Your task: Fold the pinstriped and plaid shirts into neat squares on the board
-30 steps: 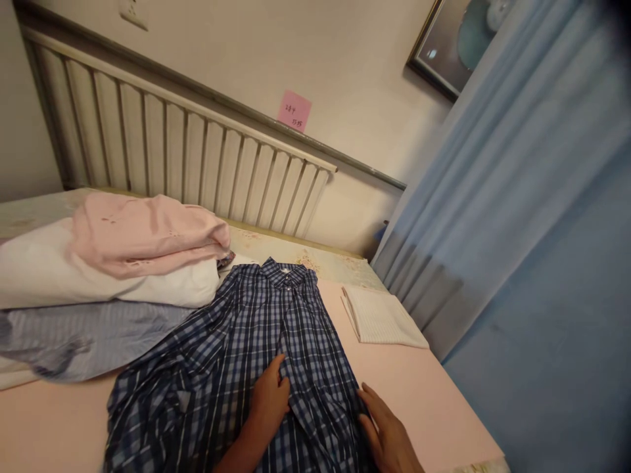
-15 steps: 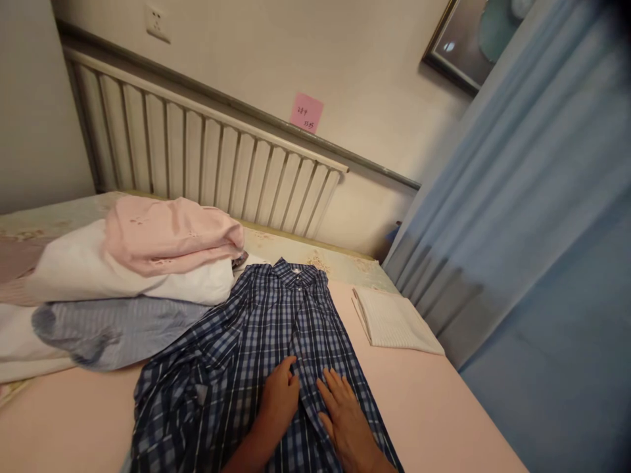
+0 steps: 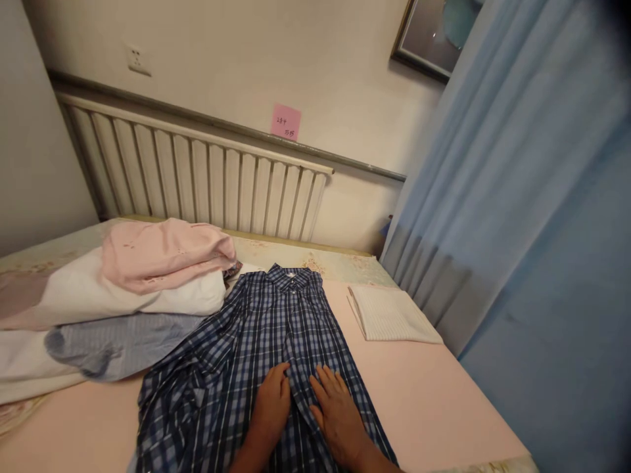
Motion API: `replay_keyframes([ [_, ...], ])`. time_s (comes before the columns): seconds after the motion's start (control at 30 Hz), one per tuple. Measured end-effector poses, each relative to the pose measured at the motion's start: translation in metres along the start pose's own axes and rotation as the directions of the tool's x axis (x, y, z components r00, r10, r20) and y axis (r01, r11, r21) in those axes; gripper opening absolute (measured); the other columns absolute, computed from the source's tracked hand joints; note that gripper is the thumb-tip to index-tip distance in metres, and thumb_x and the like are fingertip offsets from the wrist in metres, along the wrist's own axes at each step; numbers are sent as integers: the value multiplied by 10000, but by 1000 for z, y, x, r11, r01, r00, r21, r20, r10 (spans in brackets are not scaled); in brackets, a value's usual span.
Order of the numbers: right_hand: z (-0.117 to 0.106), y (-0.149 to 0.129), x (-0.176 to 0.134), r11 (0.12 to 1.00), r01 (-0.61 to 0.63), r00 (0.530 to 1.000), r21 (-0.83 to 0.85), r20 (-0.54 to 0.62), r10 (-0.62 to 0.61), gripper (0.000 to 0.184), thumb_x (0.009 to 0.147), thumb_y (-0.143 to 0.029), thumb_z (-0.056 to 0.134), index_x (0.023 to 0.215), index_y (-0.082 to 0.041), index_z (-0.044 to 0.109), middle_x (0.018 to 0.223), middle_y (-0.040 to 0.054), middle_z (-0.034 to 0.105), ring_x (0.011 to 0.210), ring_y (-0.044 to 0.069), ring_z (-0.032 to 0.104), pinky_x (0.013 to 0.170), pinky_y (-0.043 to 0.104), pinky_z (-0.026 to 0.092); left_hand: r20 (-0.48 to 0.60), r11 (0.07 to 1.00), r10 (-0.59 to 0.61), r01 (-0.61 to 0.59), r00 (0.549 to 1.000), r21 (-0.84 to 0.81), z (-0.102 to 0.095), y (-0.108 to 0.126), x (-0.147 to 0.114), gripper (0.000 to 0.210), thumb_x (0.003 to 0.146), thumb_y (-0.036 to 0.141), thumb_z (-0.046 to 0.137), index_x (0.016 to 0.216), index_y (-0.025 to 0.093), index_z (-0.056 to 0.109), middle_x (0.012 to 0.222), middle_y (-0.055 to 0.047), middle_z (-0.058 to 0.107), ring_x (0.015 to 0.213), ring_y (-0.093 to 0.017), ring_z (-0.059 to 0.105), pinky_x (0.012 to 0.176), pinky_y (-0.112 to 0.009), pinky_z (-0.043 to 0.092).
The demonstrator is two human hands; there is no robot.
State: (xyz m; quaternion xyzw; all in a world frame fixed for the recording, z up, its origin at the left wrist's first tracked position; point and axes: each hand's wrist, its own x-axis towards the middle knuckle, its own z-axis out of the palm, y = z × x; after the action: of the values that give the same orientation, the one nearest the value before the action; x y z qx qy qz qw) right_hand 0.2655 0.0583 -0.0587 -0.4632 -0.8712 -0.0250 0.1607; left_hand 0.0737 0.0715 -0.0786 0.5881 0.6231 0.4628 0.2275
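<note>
From where I stand, nearest are the person's two bare hands, both on a navy, blue and white plaid button-front shirt [image 3: 256, 332] that lies on a pale pink flat surface [image 3: 434, 401], collar pointing away. The right hand [image 3: 338, 414] rests palm down on the shirt's right front, its fingers straight and slightly parted, gripping nothing. The left hand [image 3: 270, 404] stands on its edge just beside the front opening, index finger reaching forward; its other fingers are hidden, so I cannot tell whether it pinches cloth. Pressing this front flat would, I judge, go best with the left hand steadying the opening while the right palm strokes lightly outward to the side edge, since a hard push could drag the thin-looking fabric askew. The left side is bunched in loose creases and probably needs easing out separately. Farther off, to the right, lies a folded cream ribbed cloth [image 3: 397, 316], apart from the shirt; to the left, a soft heap stacks a pale pink garment [image 3: 167, 253] over white cloth [image 3: 142, 301] and a blue-grey striped garment [image 3: 133, 338], close against the shirt. Beyond stand a cream ribbed metal radiator [image 3: 197, 174] and, at right, a long pale blue fabric curtain [image 3: 473, 197].
</note>
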Motion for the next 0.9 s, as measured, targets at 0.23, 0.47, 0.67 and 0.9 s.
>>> replay_keyframes([
  [0.23, -4, -1, 1, 998, -19, 1000, 61, -1, 19, 474, 934, -305, 514, 1402, -262, 450, 1493, 65, 411, 1393, 269, 336, 1143, 487, 296, -24, 996, 67, -66, 997, 61, -3, 5, -3, 339, 887, 199, 338, 1049, 160, 632, 1072, -101, 684, 1042, -190, 639, 988, -379, 480],
  [0.47, -8, -2, 1, 994, -39, 999, 104, -5, 40, 446, 940, -344, 506, 1370, -229, 486, 1473, 93, 435, 1389, 276, 340, 1143, 498, 291, -43, 987, 118, -113, 992, 111, -6, 13, -9, 315, 878, 183, 345, 999, 181, 635, 1011, -85, 673, 1009, -194, 640, 986, -389, 482],
  [0.67, -3, -1, -2, 992, -28, 999, 119, -42, 33, 440, 942, -327, 500, 1370, -223, 483, 1477, 93, 430, 1392, 268, 335, 1147, 496, 280, -42, 985, 108, -101, 993, 143, -10, 21, -19, 308, 859, 166, 360, 994, 179, 636, 993, -91, 662, 985, -200, 638, 955, -384, 495],
  [0.9, -4, -1, -1, 991, -42, 998, 124, -41, 47, 418, 951, -347, 476, 1348, -220, 511, 1465, 91, 446, 1381, 270, 353, 1142, 487, 278, -24, 986, 35, -31, 999, 162, -19, 27, -30, 262, 831, 163, 398, 918, 200, 642, 950, -69, 677, 945, -191, 649, 929, -370, 501],
])
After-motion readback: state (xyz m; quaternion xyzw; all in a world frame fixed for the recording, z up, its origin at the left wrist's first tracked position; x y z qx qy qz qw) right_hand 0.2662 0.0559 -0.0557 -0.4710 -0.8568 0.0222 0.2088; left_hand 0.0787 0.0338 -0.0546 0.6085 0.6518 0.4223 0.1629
